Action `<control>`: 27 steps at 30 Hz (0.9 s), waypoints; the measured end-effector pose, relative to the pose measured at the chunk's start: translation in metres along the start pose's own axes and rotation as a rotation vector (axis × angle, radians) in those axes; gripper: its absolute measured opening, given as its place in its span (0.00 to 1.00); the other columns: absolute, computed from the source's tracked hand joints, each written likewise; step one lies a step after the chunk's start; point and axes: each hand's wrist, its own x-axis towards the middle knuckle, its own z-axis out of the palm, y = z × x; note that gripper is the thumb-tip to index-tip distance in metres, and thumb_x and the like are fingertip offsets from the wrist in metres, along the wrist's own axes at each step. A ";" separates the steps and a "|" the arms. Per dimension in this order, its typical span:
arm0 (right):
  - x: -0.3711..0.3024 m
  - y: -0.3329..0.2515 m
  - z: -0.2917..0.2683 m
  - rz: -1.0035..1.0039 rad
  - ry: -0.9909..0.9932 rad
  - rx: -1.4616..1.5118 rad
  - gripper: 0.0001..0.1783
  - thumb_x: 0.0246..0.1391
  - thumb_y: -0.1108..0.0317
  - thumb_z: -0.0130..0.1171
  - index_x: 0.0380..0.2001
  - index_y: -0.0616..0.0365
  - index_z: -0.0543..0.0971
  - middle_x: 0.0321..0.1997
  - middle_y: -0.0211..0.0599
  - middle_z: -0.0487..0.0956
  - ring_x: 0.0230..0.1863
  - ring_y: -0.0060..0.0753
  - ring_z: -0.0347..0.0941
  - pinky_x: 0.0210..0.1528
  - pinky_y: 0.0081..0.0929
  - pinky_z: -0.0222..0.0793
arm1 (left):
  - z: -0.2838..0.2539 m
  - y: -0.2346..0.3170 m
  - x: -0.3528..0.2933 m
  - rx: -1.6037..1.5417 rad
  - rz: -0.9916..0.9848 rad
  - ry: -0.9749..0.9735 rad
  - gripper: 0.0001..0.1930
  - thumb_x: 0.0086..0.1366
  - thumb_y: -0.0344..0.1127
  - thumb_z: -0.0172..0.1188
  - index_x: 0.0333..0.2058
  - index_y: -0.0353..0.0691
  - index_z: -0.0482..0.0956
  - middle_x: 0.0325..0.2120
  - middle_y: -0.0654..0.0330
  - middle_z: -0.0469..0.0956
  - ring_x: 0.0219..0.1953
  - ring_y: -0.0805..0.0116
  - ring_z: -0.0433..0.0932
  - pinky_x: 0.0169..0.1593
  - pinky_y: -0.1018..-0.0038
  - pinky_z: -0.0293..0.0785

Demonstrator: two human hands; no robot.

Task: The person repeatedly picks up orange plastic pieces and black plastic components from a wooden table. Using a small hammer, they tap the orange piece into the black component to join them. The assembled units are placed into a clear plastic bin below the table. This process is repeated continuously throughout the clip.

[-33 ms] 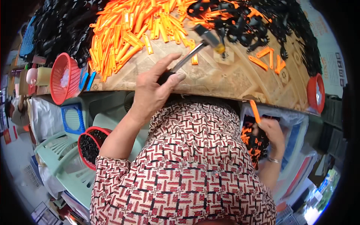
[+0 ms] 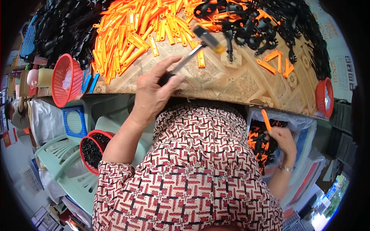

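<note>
A small hammer with a black grip, metal shaft and dark, yellow-tipped head is held in my left hand, fingers wrapped round the grip. Its head hovers over the table's front part. At the lower right, my right hand grips an orange handle, which points up from the fingers. I cannot tell whether a black part is attached to it. Beneath that hand is a plastic-lined bin with black and orange kitchen utensils. A heap of loose orange handles covers the table's left middle.
Black utensil parts are piled at the back and right of the patterned table. A red basket stands by its left edge, another red basket at its right corner. Below left, a green chair bears a red bucket of black pieces.
My right hand, with the orange handle, has shifted slightly down and to the right, further over the bin. My left hand and the hammer have moved a little to the left.
</note>
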 end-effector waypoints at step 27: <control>0.229 -0.175 -0.035 -0.981 0.557 -0.566 0.14 0.53 0.67 0.67 0.44 0.56 0.85 0.53 0.36 0.82 0.62 0.36 0.73 0.66 0.35 0.63 | 0.013 -0.018 0.204 -0.012 0.473 -0.293 0.12 0.64 0.26 0.58 0.46 0.35 0.81 0.46 0.62 0.79 0.49 0.71 0.76 0.56 0.74 0.70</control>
